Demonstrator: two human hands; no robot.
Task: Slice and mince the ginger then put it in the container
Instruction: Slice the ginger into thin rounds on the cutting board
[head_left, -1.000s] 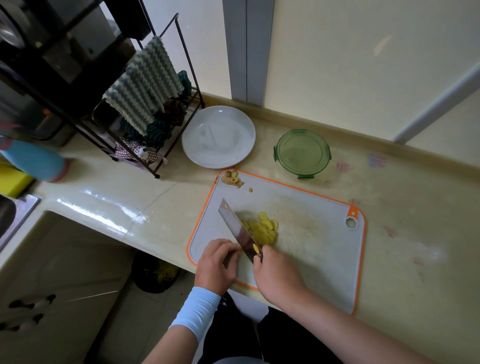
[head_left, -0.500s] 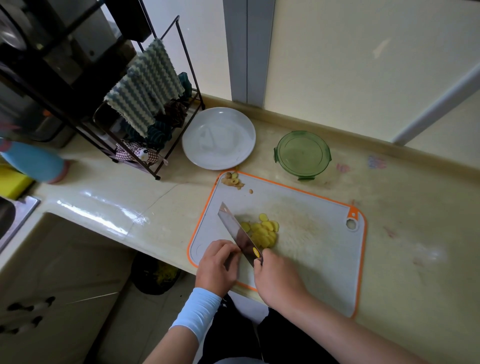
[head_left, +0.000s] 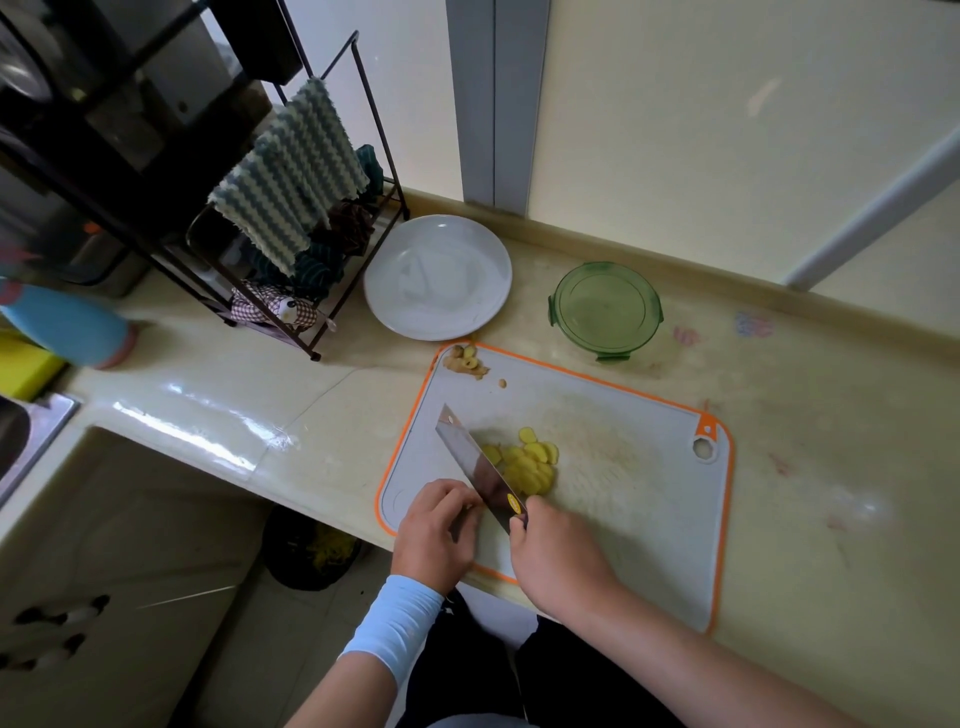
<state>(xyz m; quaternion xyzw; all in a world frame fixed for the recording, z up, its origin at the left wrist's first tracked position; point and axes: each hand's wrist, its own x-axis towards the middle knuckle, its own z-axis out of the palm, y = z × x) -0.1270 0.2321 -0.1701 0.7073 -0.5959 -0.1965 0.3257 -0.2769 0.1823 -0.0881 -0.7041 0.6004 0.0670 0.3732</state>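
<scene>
left hand: fingers curled, knuckles close against the left face of the blade, fingertips turned down toward the board; whether anything is held beneath them cannot be told.
right hand: wrapped round the handle of the knife, thumb at the heel of the blade; the handle itself is hidden under the hand.
knife: broad blade tilted, edge down on the board, tip pointing away from the person and to the left.
ginger slices: a loose heap of pale yellow rounds lying on the board, just right of the blade and touching it.
cutting board: grey with an orange rim, flat on the counter at its near edge.
ginger scraps: small brownish bits at the board's far left corner.
container: round, green, translucent, on the counter beyond the board, apart from it.
plate: white, left of the container.
wire rack: dark frame at far left, a striped cloth draped over it.
blue bottle: lying at the left edge.
</scene>
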